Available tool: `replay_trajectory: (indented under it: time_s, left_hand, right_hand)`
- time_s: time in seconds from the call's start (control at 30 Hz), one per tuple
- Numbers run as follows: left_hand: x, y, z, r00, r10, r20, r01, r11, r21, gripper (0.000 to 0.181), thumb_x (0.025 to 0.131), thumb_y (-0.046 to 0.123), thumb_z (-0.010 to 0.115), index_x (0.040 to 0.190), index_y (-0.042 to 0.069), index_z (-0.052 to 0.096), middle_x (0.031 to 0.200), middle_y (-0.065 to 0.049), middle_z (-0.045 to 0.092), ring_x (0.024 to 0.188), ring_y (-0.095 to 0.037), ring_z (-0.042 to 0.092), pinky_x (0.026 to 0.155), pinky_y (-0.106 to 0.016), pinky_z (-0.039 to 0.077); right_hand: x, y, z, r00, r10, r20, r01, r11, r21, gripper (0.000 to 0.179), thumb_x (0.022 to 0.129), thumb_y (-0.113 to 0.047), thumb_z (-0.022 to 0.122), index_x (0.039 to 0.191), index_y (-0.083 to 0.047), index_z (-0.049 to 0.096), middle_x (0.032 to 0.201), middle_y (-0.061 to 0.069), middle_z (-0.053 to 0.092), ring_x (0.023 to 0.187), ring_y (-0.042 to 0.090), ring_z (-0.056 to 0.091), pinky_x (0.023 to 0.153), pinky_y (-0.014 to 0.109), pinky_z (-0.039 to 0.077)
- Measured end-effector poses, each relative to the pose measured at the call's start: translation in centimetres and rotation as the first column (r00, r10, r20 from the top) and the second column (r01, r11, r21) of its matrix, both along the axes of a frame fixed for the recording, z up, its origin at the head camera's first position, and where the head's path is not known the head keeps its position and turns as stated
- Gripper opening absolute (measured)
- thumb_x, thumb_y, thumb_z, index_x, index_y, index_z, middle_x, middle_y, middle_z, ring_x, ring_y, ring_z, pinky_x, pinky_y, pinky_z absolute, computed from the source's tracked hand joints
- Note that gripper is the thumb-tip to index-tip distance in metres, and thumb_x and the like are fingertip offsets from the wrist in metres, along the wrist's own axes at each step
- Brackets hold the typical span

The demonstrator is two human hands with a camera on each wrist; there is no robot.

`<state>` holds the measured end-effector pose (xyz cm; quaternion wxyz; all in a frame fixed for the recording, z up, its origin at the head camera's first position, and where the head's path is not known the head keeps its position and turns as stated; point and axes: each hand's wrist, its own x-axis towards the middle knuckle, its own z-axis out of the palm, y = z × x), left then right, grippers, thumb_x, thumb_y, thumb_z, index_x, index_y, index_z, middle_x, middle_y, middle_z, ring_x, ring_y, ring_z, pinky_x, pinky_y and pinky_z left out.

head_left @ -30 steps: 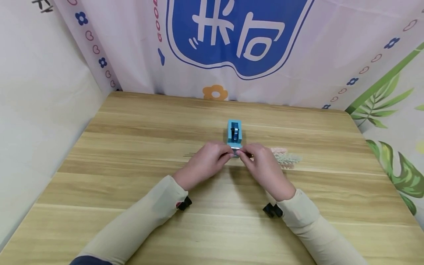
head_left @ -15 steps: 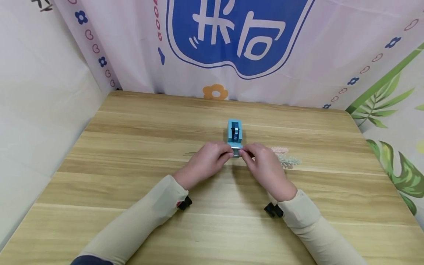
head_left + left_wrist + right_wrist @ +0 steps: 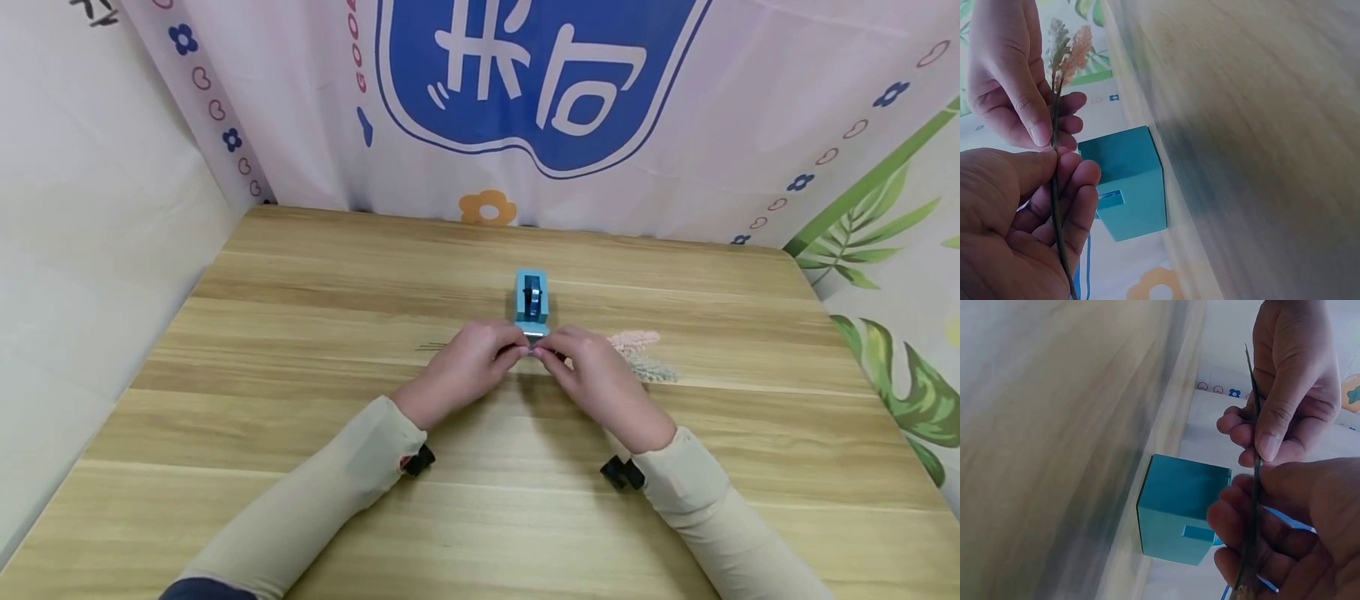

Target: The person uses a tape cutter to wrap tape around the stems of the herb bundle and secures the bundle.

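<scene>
A small bunch of artificial flower stems (image 3: 1059, 231) runs sideways through both hands, with a pink flower head (image 3: 634, 341) and a pale green one (image 3: 654, 368) out to the right. My left hand (image 3: 471, 360) pinches the stems between thumb and fingers. Close beside it, my right hand (image 3: 602, 379) pinches them too, the fingertips of both hands nearly meeting. Thin stem ends (image 3: 432, 345) stick out left of the left hand. Just beyond the fingers stands a light blue tape dispenser (image 3: 1129, 187) with a roll of tape (image 3: 532, 297) in it.
The wooden table (image 3: 315, 308) stretches around the hands on all sides. A printed curtain (image 3: 315, 108) hangs along the table's back edge, and a white wall or cloth (image 3: 97, 208) lies to the left. Leaf prints (image 3: 911, 375) show at the right.
The right fingertips drew away a little, then came back towards the left ones. The flower heads have turned and shifted slightly. The left hand and tape dispenser stay in place.
</scene>
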<state>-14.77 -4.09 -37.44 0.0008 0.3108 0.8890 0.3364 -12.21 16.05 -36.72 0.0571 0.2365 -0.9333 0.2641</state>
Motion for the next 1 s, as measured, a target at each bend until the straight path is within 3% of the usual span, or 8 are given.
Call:
replay_trajectory:
  time_s: [0.47,0.8,1.0]
  left_hand:
    - [0.05,0.06,0.24,1.000,0.011,0.016,-0.010,0.999,-0.045,0.016,0.105,0.013,0.064,0.108,0.006,0.078,0.102,-0.004,0.075,0.086,-0.014,0.064,0.079,-0.030,0.057]
    - [0.20,0.16,0.11,1.000,0.007,0.019,-0.007,0.999,-0.035,0.013,0.104,0.013,0.066,0.105,0.007,0.077,0.102,-0.003,0.074,0.089,-0.014,0.062,0.081,-0.029,0.056]
    - [0.42,0.18,0.07,0.999,0.023,0.035,-0.023,1.000,-0.019,0.008,0.101,0.008,0.069,0.103,0.007,0.077,0.102,-0.004,0.072,0.089,-0.014,0.062,0.080,-0.028,0.056]
  right_hand:
    - [-0.03,-0.19,0.18,0.996,0.024,-0.083,-0.015,0.994,0.105,0.012,0.103,-0.017,0.068,0.104,-0.009,0.077,0.096,0.003,0.074,0.080,0.014,0.067,0.071,0.034,0.056]
    - [0.04,-0.35,0.48,0.997,0.049,-0.053,-0.042,0.991,0.131,0.011,0.102,-0.015,0.069,0.104,-0.008,0.077,0.097,0.004,0.076,0.086,0.016,0.070,0.075,0.036,0.060]
    - [-0.10,-0.37,0.29,0.999,0.037,-0.019,-0.034,0.994,0.103,0.005,0.100,-0.014,0.072,0.100,-0.010,0.075,0.095,0.002,0.074,0.081,0.013,0.066,0.073,0.034,0.057]
